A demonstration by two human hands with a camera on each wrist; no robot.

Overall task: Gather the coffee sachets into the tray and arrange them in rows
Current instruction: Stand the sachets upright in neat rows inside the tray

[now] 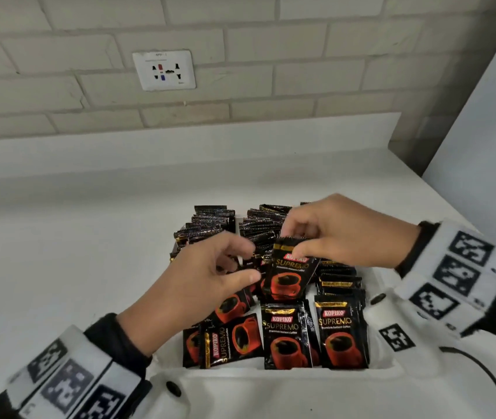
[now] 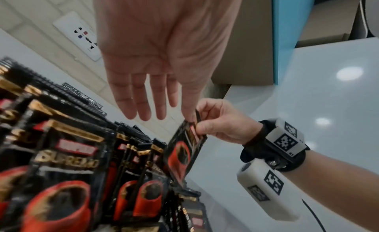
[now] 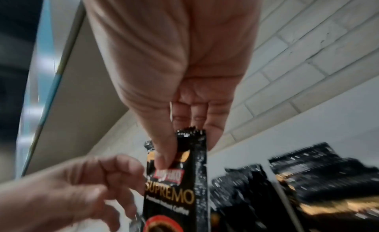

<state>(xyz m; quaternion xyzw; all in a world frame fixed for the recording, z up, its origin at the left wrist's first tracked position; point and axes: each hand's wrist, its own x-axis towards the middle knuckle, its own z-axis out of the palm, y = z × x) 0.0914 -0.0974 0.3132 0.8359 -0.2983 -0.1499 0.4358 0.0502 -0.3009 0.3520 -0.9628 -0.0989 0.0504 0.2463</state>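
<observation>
sachet [image 1: 289, 269] pinched in my right hand [image 1: 340, 234]; left hand [image 1: 207, 279] relaxed beside it. slot it upright, label forward, below my hands.

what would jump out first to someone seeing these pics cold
The eye lands on the sachet pinched by its top edge in the right hand, lifted above the middle of the tray. The left hand reaches in from the left, fingers loose, its thumb tip close to the sachet's edge. Beneath them, black-and-red sachets stand packed in rows.
</observation>
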